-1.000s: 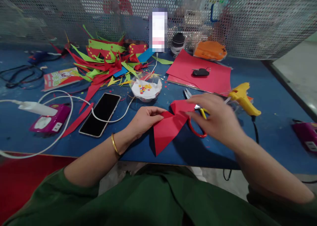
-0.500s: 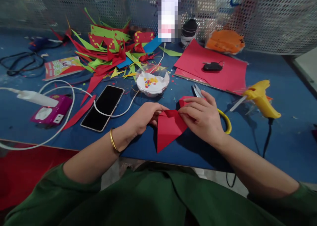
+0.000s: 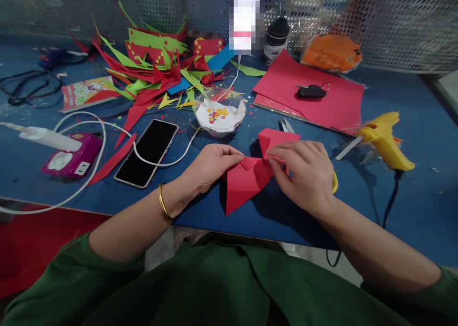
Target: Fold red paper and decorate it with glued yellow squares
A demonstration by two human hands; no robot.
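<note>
Between my two hands is a folded sheet of red paper (image 3: 246,180), its pointed lower corner toward me and a small flap folded at its upper edge. The thumb and fingers of my left hand (image 3: 218,166) pinch its upper left edge. My right hand (image 3: 304,173) pinches the paper at the middle fold, and its fingers cover part of the right half. Under and behind my right hand lie scissors (image 3: 286,126); their blade tips and a bit of yellow handle (image 3: 335,181) show, the rest is hidden.
A clear bowl (image 3: 221,131) with small paper bits stands ahead. To the left lie a phone (image 3: 146,152), a purple socket box (image 3: 73,154) and a cable. Cut paper scraps (image 3: 157,64) are piled behind. Red sheets (image 3: 311,106) and a yellow glue gun (image 3: 386,140) are right.
My right hand has shifted slightly right and drawn back, showing more of the paper's right half. My left thumb now presses on top of the upper edge.
</note>
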